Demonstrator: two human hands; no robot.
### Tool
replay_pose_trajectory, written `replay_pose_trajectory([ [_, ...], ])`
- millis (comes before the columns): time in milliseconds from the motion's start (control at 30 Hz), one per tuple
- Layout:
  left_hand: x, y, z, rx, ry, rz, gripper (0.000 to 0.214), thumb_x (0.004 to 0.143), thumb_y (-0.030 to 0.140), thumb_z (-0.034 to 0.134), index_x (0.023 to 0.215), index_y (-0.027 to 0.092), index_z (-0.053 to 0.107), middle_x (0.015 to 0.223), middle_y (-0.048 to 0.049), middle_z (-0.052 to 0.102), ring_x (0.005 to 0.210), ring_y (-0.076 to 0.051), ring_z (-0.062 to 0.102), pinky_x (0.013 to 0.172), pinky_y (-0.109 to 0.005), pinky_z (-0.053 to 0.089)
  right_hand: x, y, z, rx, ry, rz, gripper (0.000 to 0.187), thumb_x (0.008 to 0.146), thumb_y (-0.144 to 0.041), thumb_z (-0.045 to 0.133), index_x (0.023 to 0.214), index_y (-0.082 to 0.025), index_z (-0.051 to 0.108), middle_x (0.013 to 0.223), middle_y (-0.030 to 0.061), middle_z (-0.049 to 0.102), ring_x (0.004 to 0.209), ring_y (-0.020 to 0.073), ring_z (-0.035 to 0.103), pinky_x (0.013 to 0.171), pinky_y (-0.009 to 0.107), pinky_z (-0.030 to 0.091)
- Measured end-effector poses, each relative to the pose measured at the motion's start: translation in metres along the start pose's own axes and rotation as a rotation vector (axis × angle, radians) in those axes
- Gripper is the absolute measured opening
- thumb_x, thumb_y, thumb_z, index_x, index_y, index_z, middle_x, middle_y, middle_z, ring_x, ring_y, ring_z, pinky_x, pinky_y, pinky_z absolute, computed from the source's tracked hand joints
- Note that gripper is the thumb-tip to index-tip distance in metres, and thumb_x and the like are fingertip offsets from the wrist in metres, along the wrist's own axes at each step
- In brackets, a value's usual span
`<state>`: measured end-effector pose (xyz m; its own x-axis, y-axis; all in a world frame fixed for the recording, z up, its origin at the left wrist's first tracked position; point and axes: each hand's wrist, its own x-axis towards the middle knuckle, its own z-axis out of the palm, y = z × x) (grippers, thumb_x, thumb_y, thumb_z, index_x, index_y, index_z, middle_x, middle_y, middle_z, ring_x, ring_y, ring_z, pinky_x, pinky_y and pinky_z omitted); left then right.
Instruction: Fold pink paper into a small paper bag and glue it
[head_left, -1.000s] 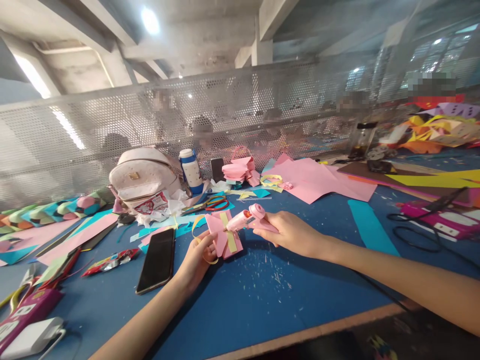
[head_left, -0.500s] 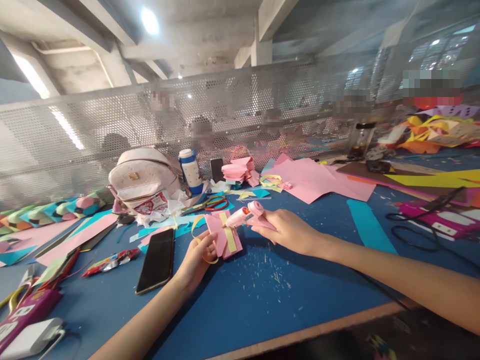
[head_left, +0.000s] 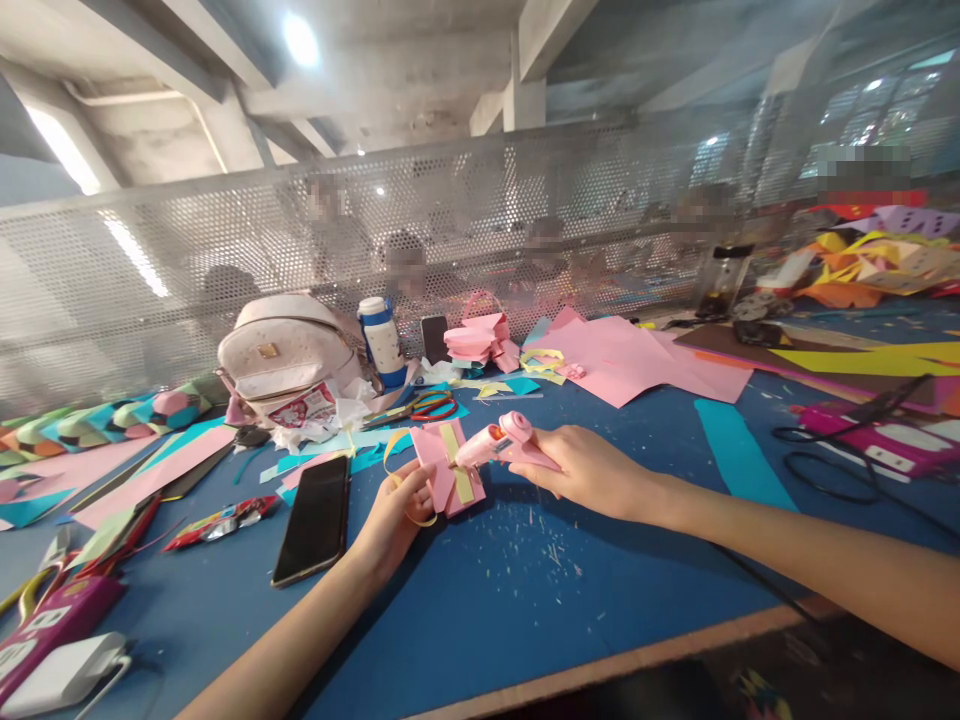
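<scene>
My left hand point(head_left: 395, 515) is closed on the left edge of a folded pink paper piece point(head_left: 439, 445), thumb on top. A pale yellow paper strip point(head_left: 464, 487) crosses the middle of this piece, and a thin yellow paper loop point(head_left: 392, 452) curls out at its left. My right hand point(head_left: 577, 465) grips the handle of a pink glue gun point(head_left: 495, 440) from the right. The gun's nozzle points left and down, at or just above the middle of the paper piece; contact cannot be made out.
A black phone point(head_left: 312, 520) lies left of my left hand. Behind are scissors point(head_left: 424, 406), a white backpack point(head_left: 289, 350), a bottle point(head_left: 382, 340) and pink paper sheets point(head_left: 630, 355). A blue paper strip point(head_left: 739, 450) and a magenta power strip point(head_left: 874, 440) with cables lie to the right.
The glue gun in my right hand has shifted slightly right and down, bringing its nozzle nearer the middle of the pink paper piece. My left hand and the piece have hardly moved.
</scene>
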<state>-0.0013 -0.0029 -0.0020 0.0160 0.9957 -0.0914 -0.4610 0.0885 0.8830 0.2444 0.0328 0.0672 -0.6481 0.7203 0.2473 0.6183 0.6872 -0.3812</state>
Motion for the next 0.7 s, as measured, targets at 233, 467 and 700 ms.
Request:
replay_pose_trajectory([
  [233, -0.001, 0.0, 0.0, 0.007, 0.004, 0.006, 0.041, 0.066, 0.034, 0.086, 0.095, 0.009, 0.07, 0.08, -0.0075, 0.074, 0.063, -0.012, 0.069, 0.062, -0.018, 0.053, 0.004, 0.001, 0.0, -0.039, 0.035, -0.017, 0.03, 0.096, -0.042, 0.047, 0.079, -0.02, 0.056, 0.053, 0.0, 0.054, 0.046, 0.013, 0.046, 0.052, 0.031, 0.021],
  [467, -0.001, 0.001, 0.002, 0.009, -0.001, 0.007, 0.041, 0.065, 0.034, 0.087, 0.093, 0.009, 0.07, 0.08, -0.0072, 0.073, 0.063, -0.01, 0.068, 0.063, -0.017, 0.052, 0.009, 0.004, 0.002, -0.06, 0.101, -0.036, 0.031, 0.095, -0.045, 0.047, 0.08, -0.02, 0.057, 0.052, -0.0029, 0.045, 0.045, 0.0115, 0.034, 0.053, 0.031, 0.019],
  [700, -0.005, 0.004, 0.005, 0.005, -0.019, 0.007, 0.04, 0.064, 0.035, 0.088, 0.091, 0.011, 0.07, 0.077, -0.0047, 0.072, 0.061, -0.01, 0.066, 0.061, -0.017, 0.052, 0.01, 0.003, 0.002, -0.04, 0.105, -0.009, 0.036, 0.094, -0.048, 0.047, 0.072, -0.02, 0.052, 0.051, -0.0036, 0.042, 0.045, 0.0109, 0.036, 0.052, 0.03, 0.019],
])
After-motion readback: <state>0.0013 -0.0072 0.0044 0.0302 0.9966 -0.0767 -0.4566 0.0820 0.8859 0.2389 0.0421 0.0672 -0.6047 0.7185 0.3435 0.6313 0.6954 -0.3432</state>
